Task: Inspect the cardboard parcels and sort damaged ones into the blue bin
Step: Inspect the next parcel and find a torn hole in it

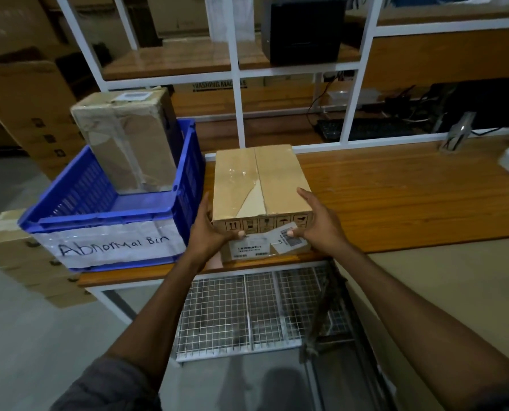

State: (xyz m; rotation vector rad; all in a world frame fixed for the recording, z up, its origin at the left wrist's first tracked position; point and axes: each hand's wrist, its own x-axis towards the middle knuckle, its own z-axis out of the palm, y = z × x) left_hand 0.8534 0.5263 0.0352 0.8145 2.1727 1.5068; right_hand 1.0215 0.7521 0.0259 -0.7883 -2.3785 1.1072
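Both hands are holding one parcel (262, 179) at the near edge of the table (395, 188). The left hand (214, 229) is wrapping its left front corner and the right hand (315, 223) is wrapping the right one, with both thumbs pressing on the front face. So it's a firm two-handed hold on the box, not loose. The parcel is sitting flat on the table, just beside the blue bin (188, 161) and apparently not touching it. The hold at the near corners is likely keeping the top and the printed front facing the person for checking. A pale torn patch (253, 200) is showing on the top by the centre seam, and the tape there is looking wrinkled, so this one is probably heading for the bin. The bin is standing at the left end of the table within easy reach, and its white label (113, 244) is reading "Abnormal Bin". A tall taped parcel (128, 137) is already standing upright inside it at the back, leaving room in front.
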